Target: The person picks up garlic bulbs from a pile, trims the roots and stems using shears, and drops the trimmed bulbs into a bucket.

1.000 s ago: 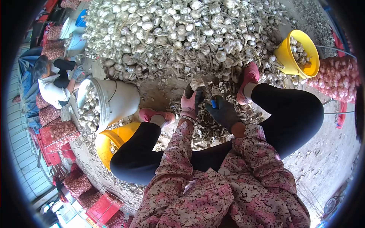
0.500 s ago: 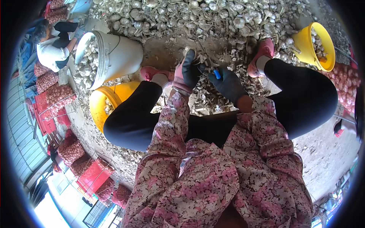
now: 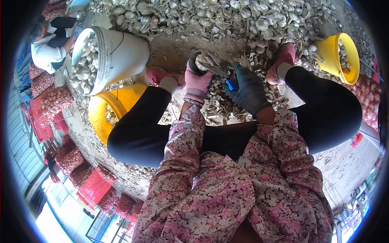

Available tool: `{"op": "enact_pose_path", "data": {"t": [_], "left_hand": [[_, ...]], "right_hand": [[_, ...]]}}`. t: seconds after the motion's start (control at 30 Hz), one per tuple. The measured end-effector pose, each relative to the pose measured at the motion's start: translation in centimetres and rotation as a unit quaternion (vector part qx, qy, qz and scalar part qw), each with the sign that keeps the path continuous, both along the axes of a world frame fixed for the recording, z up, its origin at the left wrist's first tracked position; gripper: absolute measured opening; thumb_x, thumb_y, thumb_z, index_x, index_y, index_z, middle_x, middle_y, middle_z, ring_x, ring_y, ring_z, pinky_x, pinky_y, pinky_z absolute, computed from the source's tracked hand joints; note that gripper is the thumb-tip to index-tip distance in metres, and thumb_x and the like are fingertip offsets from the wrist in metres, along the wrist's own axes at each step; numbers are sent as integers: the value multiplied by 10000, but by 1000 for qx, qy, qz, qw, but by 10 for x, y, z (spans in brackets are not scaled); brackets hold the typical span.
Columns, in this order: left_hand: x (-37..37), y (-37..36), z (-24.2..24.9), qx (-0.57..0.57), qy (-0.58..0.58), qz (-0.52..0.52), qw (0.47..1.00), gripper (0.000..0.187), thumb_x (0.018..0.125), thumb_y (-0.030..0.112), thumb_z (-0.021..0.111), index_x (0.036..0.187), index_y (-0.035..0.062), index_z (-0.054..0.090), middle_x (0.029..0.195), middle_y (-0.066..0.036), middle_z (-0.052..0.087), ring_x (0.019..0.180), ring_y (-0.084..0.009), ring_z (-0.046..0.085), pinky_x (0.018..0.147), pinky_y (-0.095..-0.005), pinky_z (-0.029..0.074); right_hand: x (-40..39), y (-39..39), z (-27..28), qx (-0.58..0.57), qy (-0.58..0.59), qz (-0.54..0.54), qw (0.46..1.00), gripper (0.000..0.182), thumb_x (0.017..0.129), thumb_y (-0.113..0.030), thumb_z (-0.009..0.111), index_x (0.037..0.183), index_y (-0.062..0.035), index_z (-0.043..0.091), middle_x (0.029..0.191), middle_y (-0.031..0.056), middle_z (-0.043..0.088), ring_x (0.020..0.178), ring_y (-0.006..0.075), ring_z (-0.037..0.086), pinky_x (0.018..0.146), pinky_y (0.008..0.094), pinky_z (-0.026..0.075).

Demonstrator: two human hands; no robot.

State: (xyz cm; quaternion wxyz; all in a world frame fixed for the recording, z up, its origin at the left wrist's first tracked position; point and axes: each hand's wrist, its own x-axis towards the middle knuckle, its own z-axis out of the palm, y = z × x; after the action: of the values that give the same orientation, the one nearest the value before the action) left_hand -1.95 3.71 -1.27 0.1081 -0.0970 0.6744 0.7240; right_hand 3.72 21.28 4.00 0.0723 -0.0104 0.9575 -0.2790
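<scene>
My left hand (image 3: pixel 198 77), in a pink and dark glove, is wrapped round a garlic bulb (image 3: pixel 203 61) whose stem points right. Blue-handled clippers (image 3: pixel 231 82) are gripped in my right hand (image 3: pixel 248 91), which wears a dark glove. Their metal jaws reach left to the garlic beside my left fingers. Both hands are above dry garlic scraps (image 3: pixel 225 106) on the ground, between the pink shoes.
A large garlic pile (image 3: pixel 259 22) spreads across the top. At the left stand a white bucket (image 3: pixel 125 56) and a yellow bucket (image 3: pixel 133 95); another yellow bucket (image 3: pixel 327 52) is at the right. A person (image 3: pixel 46 50) sits at upper left near red net bags (image 3: pixel 42 86).
My left hand has turned, and the garlic bulb shows more clearly in it. The clippers' jaws now show against the garlic. The whole view has shifted slightly.
</scene>
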Motion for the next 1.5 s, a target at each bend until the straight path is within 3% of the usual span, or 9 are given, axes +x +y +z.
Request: {"op": "enact_pose_path", "data": {"t": [0.07,0.17,0.27,0.57,0.67,0.7,1.03,1.17,1.5], "left_hand": [[3,-2,-4,-20,43,-2,999,650,623,-11,762,1204,46,476,1164,-102,537,1069,-227,544,936,-323,450],[3,-9,-13,-290,134,-27,947,650,601,180,781,1167,40,494,1087,-172,506,1026,-351,514,900,-403,432],[7,0,32,-417,186,-52,888,627,617,177,764,1168,41,495,1090,-179,507,1031,-361,514,896,-408,438],[8,-16,6,-389,104,-38,914,556,615,173,798,1106,33,577,1009,-130,635,918,-246,636,809,-335,498],[10,-13,15,-434,123,-51,891,549,612,183,798,1093,29,582,1022,-141,628,932,-252,630,816,-338,494],[9,-13,17,-409,97,-74,904,615,590,234,791,1122,51,542,1067,-193,562,1021,-363,541,880,-423,448],[12,-2,32,-428,136,-73,890,679,586,248,813,1163,42,519,1067,-189,586,1018,-343,563,877,-397,461],[8,-3,36,-462,-1,-109,880,679,571,262,819,1139,13,545,1003,-193,654,968,-304,635,842,-376,490],[17,-1,43,-392,63,-139,907,576,618,224,819,1087,5,566,990,-167,663,900,-261,663,775,-329,514]], "right_hand": [[1,-1,1,24,-20,16,999,732,752,-355,702,1308,6,392,1011,174,598,862,318,602,763,421,480],[3,-2,5,51,-43,35,997,751,753,-367,690,1307,34,381,1011,192,601,876,330,603,773,429,477],[7,-6,-5,31,-73,35,996,747,760,-384,677,1303,36,384,963,204,609,868,332,608,772,427,478],[14,-11,-19,-19,-118,39,992,760,750,-435,675,1290,24,402,962,203,613,919,341,599,833,425,460],[16,-10,-15,-20,-88,43,995,770,758,-421,683,1289,44,376,979,218,597,939,356,583,830,427,461],[16,-9,-12,-17,-103,51,993,777,756,-423,685,1291,45,370,994,218,591,954,357,577,837,428,457],[11,0,-27,-16,-87,54,995,633,783,-351,653,1233,35,430,843,199,618,785,359,620,722,440,487],[11,-3,-25,5,-94,70,993,645,777,-348,657,1237,38,424,871,207,617,819,362,617,735,443,485],[14,5,-30,-18,-95,60,993,506,757,-375,661,1100,-40,502,888,172,636,855,329,629,761,426,484]]}}
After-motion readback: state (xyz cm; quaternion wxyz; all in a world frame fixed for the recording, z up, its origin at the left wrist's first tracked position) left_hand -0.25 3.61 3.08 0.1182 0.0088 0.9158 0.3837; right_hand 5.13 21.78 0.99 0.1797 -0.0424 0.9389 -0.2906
